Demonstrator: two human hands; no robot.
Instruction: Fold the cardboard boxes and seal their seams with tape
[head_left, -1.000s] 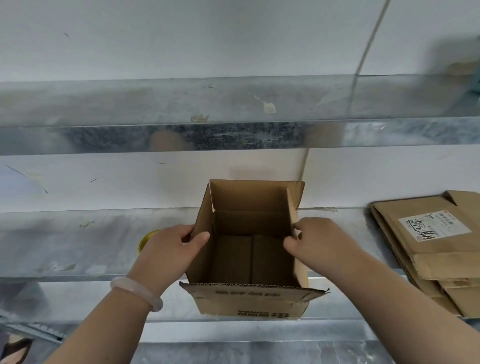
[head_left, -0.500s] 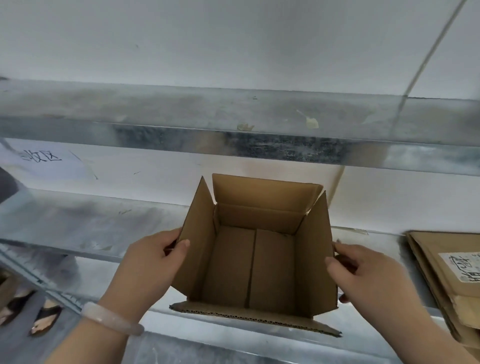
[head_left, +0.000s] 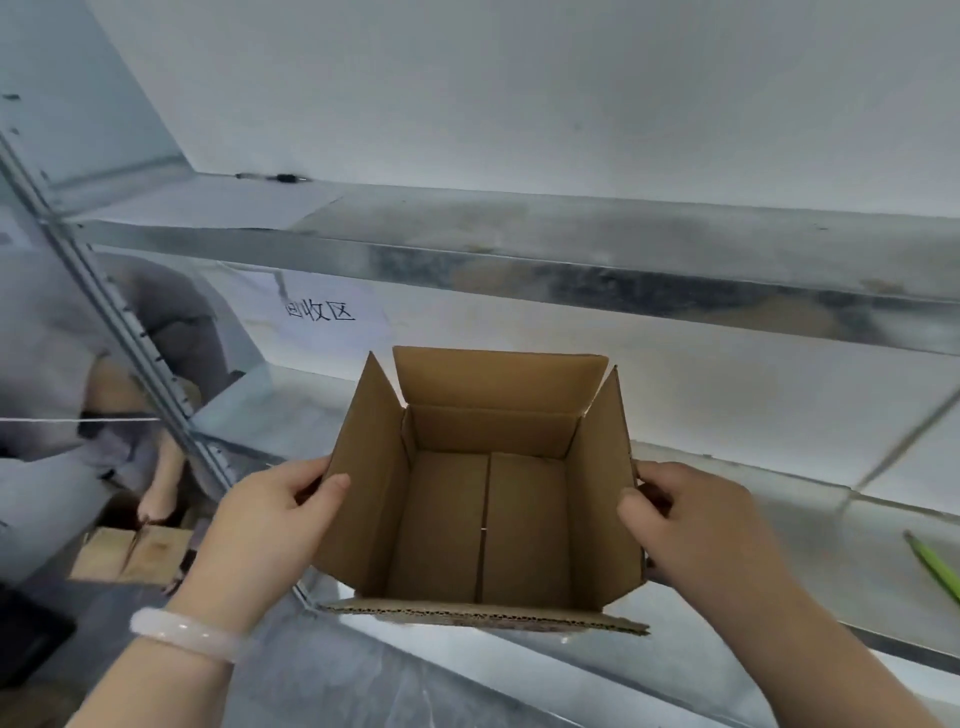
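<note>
A brown cardboard box (head_left: 483, 499) stands open-topped in front of me, its four top flaps raised or spread and its bottom flaps meeting along a middle seam. My left hand (head_left: 270, 514) grips the left wall, thumb over the edge of the left flap. My right hand (head_left: 691, 525) grips the right wall in the same way, fingers behind the flap. A white bangle circles my left wrist. The box is held above the front edge of the metal shelf (head_left: 753, 530). No tape is in view.
A second metal shelf (head_left: 571, 260) runs above. A white paper sign (head_left: 322, 312) hangs on the back wall. A green pen-like object (head_left: 935, 566) lies on the shelf at far right. Beyond the shelf upright (head_left: 130, 332), another person sits at left over a cardboard box (head_left: 135, 556).
The view has swung left: the flat cardboard stack at right is out of frame and the shelf's left end and another person appear. Both hands keep hold of the box, carried leftward.
</note>
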